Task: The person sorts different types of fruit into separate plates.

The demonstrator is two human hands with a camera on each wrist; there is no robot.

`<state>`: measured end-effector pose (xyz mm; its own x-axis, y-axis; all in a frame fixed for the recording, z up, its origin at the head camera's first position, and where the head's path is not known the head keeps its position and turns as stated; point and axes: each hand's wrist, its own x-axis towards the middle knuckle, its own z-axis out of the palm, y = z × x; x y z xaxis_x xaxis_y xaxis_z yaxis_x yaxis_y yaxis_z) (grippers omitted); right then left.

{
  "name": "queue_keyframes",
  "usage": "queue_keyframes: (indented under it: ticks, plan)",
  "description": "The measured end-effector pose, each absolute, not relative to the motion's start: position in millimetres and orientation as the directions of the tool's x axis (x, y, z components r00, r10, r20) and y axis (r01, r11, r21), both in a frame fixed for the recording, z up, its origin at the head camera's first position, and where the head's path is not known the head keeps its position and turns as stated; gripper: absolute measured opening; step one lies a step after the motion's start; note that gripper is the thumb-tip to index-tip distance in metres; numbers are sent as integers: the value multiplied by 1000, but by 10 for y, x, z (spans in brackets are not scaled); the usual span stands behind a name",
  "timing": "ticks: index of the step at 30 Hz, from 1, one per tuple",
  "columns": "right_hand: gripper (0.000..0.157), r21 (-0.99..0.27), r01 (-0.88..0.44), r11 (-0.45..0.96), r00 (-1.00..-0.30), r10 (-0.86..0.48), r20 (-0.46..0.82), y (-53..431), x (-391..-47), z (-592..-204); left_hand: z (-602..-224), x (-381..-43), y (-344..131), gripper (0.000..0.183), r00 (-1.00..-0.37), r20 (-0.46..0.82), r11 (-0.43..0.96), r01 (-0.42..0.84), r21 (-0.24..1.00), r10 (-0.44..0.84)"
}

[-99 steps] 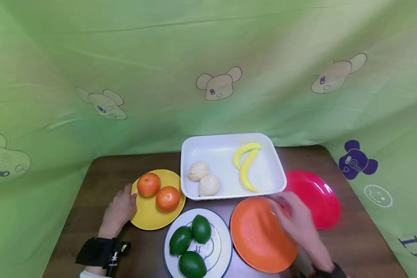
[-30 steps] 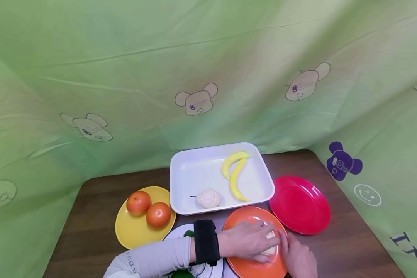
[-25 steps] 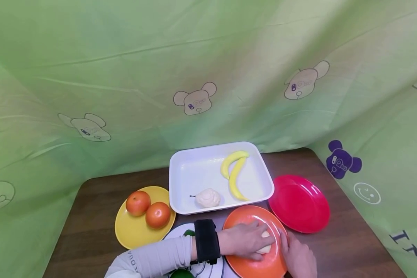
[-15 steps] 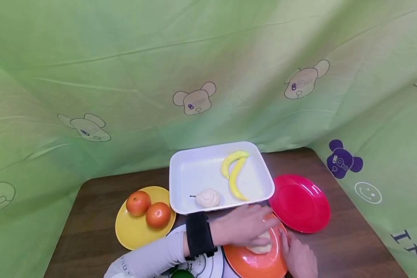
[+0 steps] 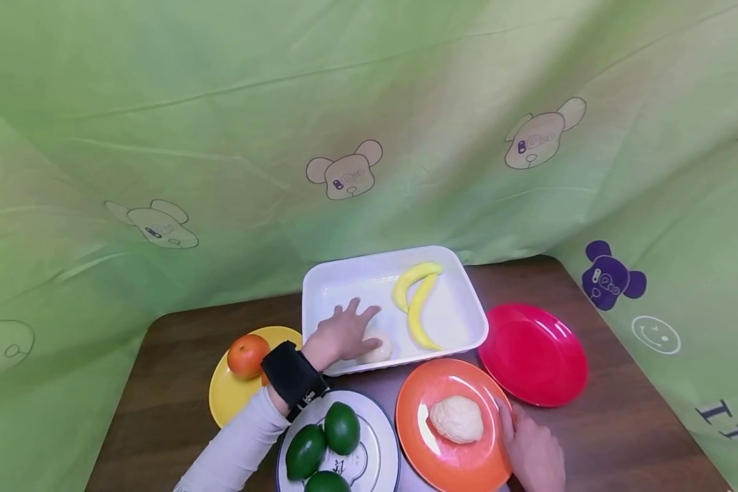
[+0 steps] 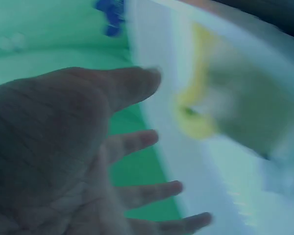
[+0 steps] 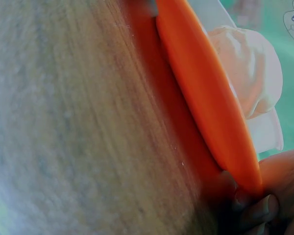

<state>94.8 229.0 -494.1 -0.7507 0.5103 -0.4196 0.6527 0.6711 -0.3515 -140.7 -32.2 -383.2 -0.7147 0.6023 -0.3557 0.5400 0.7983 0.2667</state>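
Observation:
My left hand (image 5: 343,333) reaches into the white tray (image 5: 320,287), fingers spread, right over a cream-coloured lumpy fruit (image 5: 378,350) that it partly covers. In the left wrist view the thumb and fingers (image 6: 137,193) are apart with nothing between them. A second cream-coloured lumpy fruit (image 5: 457,419) lies on the orange plate (image 5: 427,383). My right hand (image 5: 534,451) grips that plate's right rim, thumb on top; the right wrist view shows fingertips (image 7: 264,208) at the underside of the rim. Two yellow bananas (image 5: 419,307) lie in the tray's right half.
A white plate (image 5: 381,451) with several dark green avocado-like fruits (image 5: 342,428) stands at the front. Left of it, a yellow plate (image 5: 224,393) bears orange fruits (image 5: 248,356), partly hidden by my left arm. A red plate (image 5: 531,355) sits at the right. Green cloth hangs behind the table.
One cream-coloured fruit has gone from tray to orange plate. My left hand has let go of it and moved back left into the tray. My right hand stays at the orange plate's rim.

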Motion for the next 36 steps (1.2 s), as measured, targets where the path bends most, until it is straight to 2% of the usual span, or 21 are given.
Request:
queue_keyframes:
  ticks: [3,6,10,14,16,19,21,23,27,30,32,36]
  plan:
    - [51,-357,652,669,-753,514,-411,2292,943,-4935,-3996,-1517,-415,66,-648,-495,815,473,333,579]
    - [55,-359,651,669,-754,514,-409,2295,938,-4927,-4080,-1572,-437,67,-577,-532,784,480,393,620]
    - [55,-360,666,653,-739,512,-438,2307,946,-4929,-4170,-1624,-363,67,-478,-418,635,608,478,772]
    - [54,-384,672,634,-737,516,-437,2288,937,-4940,-4216,-1658,-277,50,-367,-312,480,709,516,876]
    - [53,-394,669,630,-741,520,-425,2273,930,-4943,-4197,-1658,-243,45,-366,-279,460,720,520,888]
    - [52,-401,660,635,-749,520,-409,2268,942,-4940,-4129,-1622,-201,46,-427,-181,454,720,525,886]
    - [52,-401,657,638,-752,522,-403,2271,953,-4928,-4073,-1565,-157,46,-447,-64,414,753,512,892]
    - [54,-402,655,640,-755,520,-400,2279,964,-4918,-4019,-1478,-109,45,-437,53,363,802,475,898]
    - [52,-397,655,643,-754,522,-398,2286,963,-4905,-3910,-1239,9,38,-331,231,233,900,368,915]
    - [51,-396,658,640,-751,523,-403,2284,960,-4903,-3869,-1025,105,36,-241,268,145,932,333,933]
    - [50,-397,662,636,-748,524,-408,2280,956,-4904,-3877,-883,171,35,-187,250,104,944,312,950]
    - [61,-411,653,636,-755,508,-414,2283,968,-4920,-3999,-660,279,38,-89,175,49,974,222,980]
